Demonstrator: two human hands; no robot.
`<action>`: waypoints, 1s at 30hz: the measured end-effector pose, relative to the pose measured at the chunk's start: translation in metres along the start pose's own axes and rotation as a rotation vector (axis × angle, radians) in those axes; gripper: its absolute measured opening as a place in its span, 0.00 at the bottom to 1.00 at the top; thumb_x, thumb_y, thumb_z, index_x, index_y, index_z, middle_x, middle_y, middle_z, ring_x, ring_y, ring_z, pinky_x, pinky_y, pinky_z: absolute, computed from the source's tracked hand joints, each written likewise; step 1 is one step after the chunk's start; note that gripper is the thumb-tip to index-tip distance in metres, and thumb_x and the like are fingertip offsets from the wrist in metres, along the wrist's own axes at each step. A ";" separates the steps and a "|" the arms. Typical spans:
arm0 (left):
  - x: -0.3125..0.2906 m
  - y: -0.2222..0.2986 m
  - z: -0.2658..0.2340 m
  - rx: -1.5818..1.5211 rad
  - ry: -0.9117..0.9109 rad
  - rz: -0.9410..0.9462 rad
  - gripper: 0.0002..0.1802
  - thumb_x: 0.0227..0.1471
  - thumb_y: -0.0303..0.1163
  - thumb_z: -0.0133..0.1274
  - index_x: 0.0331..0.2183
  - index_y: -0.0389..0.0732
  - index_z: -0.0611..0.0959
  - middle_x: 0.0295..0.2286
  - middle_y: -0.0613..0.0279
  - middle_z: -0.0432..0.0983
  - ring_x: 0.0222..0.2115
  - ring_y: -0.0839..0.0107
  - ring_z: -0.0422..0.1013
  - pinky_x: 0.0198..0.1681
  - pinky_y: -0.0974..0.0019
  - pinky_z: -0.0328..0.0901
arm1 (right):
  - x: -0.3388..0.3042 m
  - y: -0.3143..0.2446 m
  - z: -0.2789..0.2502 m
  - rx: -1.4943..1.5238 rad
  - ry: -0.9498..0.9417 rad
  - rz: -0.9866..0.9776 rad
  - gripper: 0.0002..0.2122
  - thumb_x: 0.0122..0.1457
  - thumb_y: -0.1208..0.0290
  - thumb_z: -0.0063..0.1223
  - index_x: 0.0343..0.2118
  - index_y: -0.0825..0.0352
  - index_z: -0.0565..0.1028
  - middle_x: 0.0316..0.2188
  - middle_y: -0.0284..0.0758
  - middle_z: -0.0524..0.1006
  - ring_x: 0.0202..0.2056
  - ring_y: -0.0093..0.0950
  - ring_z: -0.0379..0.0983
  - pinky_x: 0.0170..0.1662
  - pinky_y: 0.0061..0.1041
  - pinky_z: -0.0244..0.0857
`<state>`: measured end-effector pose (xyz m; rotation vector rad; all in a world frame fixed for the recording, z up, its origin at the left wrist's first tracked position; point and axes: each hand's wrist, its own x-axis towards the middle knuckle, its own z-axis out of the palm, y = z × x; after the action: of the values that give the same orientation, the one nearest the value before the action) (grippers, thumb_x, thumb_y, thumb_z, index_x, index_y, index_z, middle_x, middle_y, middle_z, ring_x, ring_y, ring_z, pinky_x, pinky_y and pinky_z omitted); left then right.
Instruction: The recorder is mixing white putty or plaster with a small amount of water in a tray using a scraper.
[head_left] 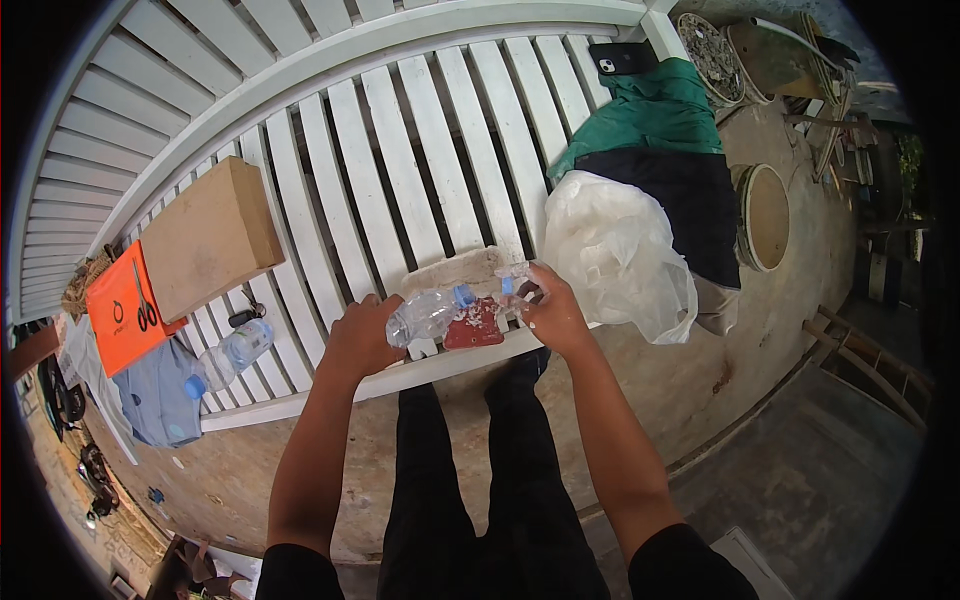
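Two bare hands are at work near the front edge of a white bench [335, 130], and I watch them through the head camera from far off. The left hand [366, 335] is curled on the bottom end of a clear bottle [422, 318]. The bottle lies on its side above the slats, with its blue cap [464, 295] to the right. The right hand [556, 312] has its thumb and finger bent around a small clear piece [519, 270] with a bit of blue on it. I cannot tell just what that piece is.

Between the hands I see a flat red thing [474, 330] with white bits on it. Just behind it is a long pale block [452, 268]. To the right sits a puffy white bag [612, 240], next to a black cloth [672, 205] and a green cloth [660, 115]. Over on the left, I see a brown box [205, 240], an orange packet [115, 305] with scissors [145, 305] on top, and a second bottle [238, 350] lying down, its blue cap toward a blue-grey cloth [158, 400].
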<state>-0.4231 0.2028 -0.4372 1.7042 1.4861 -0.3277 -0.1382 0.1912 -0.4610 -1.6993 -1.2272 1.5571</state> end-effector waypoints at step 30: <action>0.004 -0.002 0.004 0.143 0.116 -0.061 0.32 0.32 0.33 0.66 0.46 0.52 0.77 0.37 0.54 0.72 0.41 0.50 0.72 0.42 0.49 0.70 | -0.004 0.030 0.005 -0.128 0.072 -0.069 0.14 0.53 0.76 0.65 0.43 0.67 0.77 0.31 0.32 0.74 0.30 0.20 0.71 0.34 0.22 0.66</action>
<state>-0.4225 0.2029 -0.4429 1.8200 1.6350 -0.3809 -0.1342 0.1734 -0.4855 -1.7571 -1.3597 1.3913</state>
